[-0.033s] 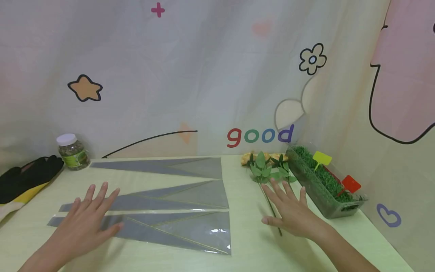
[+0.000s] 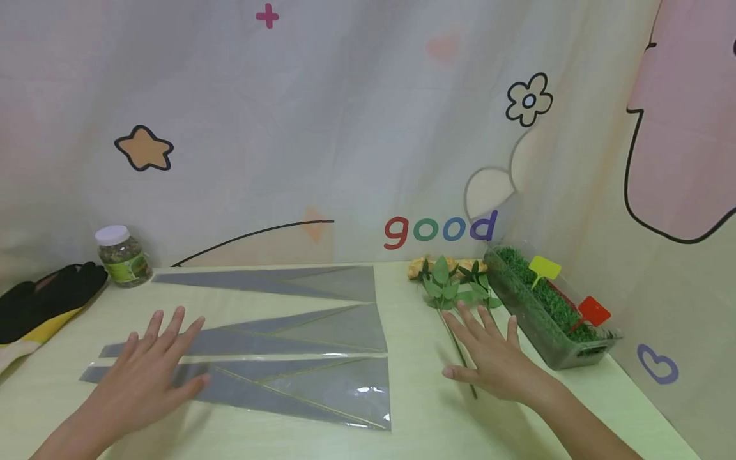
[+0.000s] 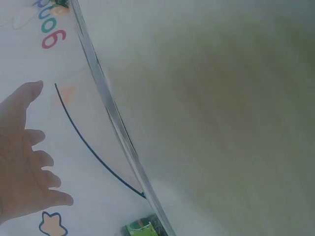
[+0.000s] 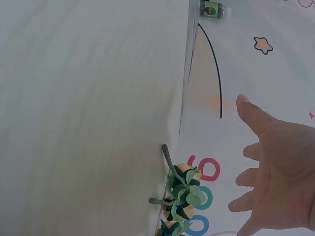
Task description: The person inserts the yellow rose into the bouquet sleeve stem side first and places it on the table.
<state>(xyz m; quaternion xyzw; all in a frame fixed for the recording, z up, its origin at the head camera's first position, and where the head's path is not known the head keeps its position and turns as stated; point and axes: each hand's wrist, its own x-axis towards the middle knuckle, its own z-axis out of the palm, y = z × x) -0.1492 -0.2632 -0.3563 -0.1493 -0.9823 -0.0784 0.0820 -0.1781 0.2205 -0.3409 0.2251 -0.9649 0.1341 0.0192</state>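
Observation:
My left hand (image 2: 146,380), fingers spread and palm down, is over the narrow left ends of two flat grey wrapping sleeves, the near one (image 2: 310,383) and the middle one (image 2: 333,326). Both taper to the left and carry thin gold lines. A third such sleeve (image 2: 328,282) lies behind them. On the right, my right hand (image 2: 497,361) is spread too, overlapping the stems (image 2: 458,348) of several artificial roses with peach-yellow blooms (image 2: 415,268) and green leaves (image 2: 441,270). Neither hand holds anything; in the wrist views the left palm (image 3: 22,164) and right palm (image 4: 283,177) show bare.
Right of the roses stands a clear plastic box (image 2: 531,335) of artificial grass with a yellow tag (image 2: 545,268) and a red tag (image 2: 594,312). At the back left are a white-lidded jar (image 2: 123,259) and a black-and-yellow cloth item (image 2: 52,300). A patterned curtain (image 2: 345,128) backs the table (image 2: 416,396).

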